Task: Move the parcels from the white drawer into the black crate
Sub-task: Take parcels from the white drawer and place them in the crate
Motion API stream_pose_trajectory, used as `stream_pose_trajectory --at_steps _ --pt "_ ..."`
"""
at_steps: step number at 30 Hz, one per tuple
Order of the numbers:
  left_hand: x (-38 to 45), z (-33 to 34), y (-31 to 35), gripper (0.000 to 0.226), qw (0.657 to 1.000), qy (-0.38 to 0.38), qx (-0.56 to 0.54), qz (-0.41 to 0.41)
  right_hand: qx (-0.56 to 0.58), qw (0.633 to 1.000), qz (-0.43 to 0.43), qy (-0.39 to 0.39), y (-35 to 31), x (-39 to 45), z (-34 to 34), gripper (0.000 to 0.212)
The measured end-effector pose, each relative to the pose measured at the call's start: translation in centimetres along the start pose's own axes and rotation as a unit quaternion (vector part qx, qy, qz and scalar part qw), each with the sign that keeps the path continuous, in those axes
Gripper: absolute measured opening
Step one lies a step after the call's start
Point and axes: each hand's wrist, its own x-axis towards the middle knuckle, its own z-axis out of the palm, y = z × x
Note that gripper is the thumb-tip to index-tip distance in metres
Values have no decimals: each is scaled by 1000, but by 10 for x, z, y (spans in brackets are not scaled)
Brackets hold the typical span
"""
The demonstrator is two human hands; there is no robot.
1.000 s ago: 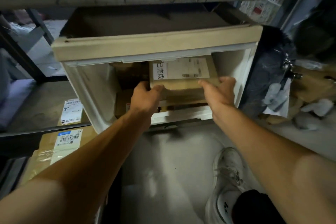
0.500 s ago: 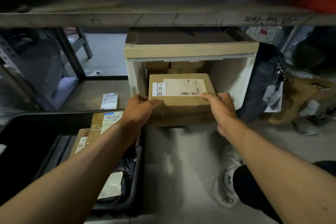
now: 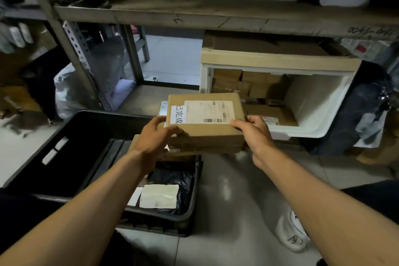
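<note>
parcel (image 3: pixel 205 123) sticker: 已完成 | shelf edge (image 3: pixel 194 19): 0040-

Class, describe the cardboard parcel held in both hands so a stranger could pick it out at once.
Find the open white plastic drawer under the grey shelf. In front of it, both hands hold a flat brown cardboard parcel in the air. Unlike the parcels stacked inside, its top carries a white sticker with three bold black characters.

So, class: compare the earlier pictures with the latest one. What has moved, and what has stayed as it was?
The cardboard parcel has come out of the white drawer and moved left, toward the black crate, now partly above its right end. The left hand and right hand still grip its sides. More parcels remain in the drawer.
</note>
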Motion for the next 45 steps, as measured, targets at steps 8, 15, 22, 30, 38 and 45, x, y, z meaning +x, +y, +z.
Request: stream_pose_trajectory --at_steps 8,15,22,30,38,45 --pt "8 -37 -17 40 999 5 -37 4 41 999 8 -12 8 4 40 27" --pt "13 -45 -16 36 998 28 -47 20 70 997 13 -37 10 14 51 38" --pt "14 -46 -24 50 994 75 -76 -16 89 995 -2 -37 7 16 47 23" --pt "11 -49 -18 56 987 85 -136 -15 56 997 9 -58 10 17 47 38" --pt "12 -47 -20 59 989 102 -108 2 80 996 5 -29 8 18 44 30" --pt "10 -43 -22 52 990 111 -91 15 107 994 33 -14 10 16 42 59"
